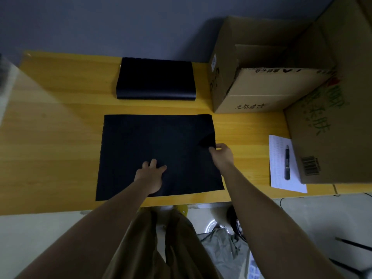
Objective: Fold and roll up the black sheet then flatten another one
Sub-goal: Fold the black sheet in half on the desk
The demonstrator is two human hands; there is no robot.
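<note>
Two black sheets lay on our counter [60, 121]: a rolled sheet [156, 78] at the back, a flat sheet [141, 146] nearer. Our left hand [151, 175] pressed it, fingers released; our right hand [222, 154] fingers pinched its right edge.

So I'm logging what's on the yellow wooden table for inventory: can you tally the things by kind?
Black fabric sheets: 2, one flat black sheet, one folded black stack
Brown cardboard boxes: 2, an open box and a printed box
White paper sheet: 1
Dark pen: 1
Total: 6
</note>
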